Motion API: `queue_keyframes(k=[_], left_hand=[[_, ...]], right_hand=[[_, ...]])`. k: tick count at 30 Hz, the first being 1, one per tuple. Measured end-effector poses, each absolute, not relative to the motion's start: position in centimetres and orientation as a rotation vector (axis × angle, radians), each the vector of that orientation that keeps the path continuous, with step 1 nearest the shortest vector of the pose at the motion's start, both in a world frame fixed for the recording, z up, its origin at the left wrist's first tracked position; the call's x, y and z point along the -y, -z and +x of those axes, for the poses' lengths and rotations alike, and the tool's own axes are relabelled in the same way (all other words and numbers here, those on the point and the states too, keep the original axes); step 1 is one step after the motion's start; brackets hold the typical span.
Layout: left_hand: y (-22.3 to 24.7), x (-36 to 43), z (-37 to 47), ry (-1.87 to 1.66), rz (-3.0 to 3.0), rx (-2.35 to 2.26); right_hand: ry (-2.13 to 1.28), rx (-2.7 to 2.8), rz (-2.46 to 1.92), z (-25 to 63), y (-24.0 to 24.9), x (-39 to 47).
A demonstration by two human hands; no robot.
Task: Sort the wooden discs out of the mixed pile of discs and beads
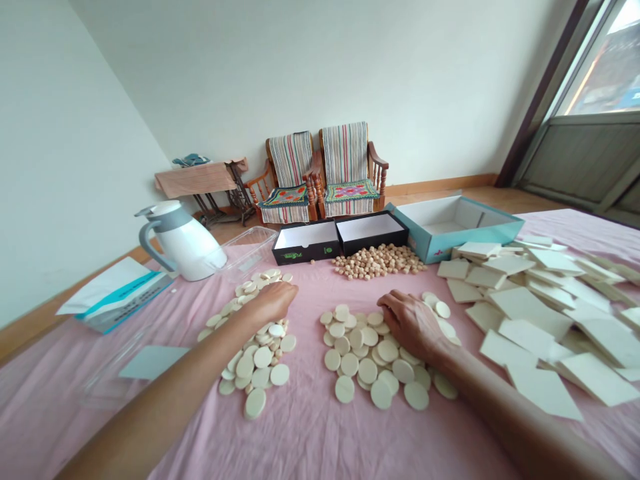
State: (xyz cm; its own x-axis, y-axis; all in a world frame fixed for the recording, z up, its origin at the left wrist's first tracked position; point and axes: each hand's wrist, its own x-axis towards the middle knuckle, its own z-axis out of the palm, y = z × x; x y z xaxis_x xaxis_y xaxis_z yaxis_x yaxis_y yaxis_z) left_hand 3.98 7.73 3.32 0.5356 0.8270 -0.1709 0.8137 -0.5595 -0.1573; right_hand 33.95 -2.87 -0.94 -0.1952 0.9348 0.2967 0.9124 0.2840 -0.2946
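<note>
Bare forearms, bare hands (273,301), no sleeves visible

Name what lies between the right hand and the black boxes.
The head view shows small wooden pieces, then bare pink cloth nearer the right hand.

From my feed, the discs (367,371) under my right hand (411,323) are pale cream, like the square tiles (530,313) to its right. Beyond that hand I see tan beads (377,261), black boxes (307,241) with white insides, one marked in green, and a turquoise box (457,227). Past my left hand (274,301), the jug (187,243) reads white and grey. The cloth (310,427) is plain pink; the farther chair covers (346,152) are striped.
</note>
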Motion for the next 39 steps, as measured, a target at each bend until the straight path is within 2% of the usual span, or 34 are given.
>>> queue_keyframes(k=[7,17,21,25,32,39], left_hand=[[-3.0,-7.5,4.8,-0.191,-2.721,1.492],[-1.8,-12.5,13.9,0.512,-2.799,1.567],[-1.8,-13.5,14.6,0.698,-2.751,1.557],[-2.6,-12.4,11.0,0.652,-2.776,1.51],[-3.4,-9.3,2.5,0.297,-2.833,1.504],[-2.5,-9.0,1.4,0.107,-2.794,1.512]], right_hand=[[-0.07,2.134,-1.667,33.8,0.9,2.8],[-0.074,2.147,-1.678,33.8,0.5,3.0],[-0.068,2.16,-1.684,33.7,0.3,3.0],[-0.051,2.17,-1.681,33.7,0.3,3.0],[-0.036,2.18,-1.652,33.9,1.0,2.8],[-0.037,2.178,-1.647,33.9,1.2,2.9]])
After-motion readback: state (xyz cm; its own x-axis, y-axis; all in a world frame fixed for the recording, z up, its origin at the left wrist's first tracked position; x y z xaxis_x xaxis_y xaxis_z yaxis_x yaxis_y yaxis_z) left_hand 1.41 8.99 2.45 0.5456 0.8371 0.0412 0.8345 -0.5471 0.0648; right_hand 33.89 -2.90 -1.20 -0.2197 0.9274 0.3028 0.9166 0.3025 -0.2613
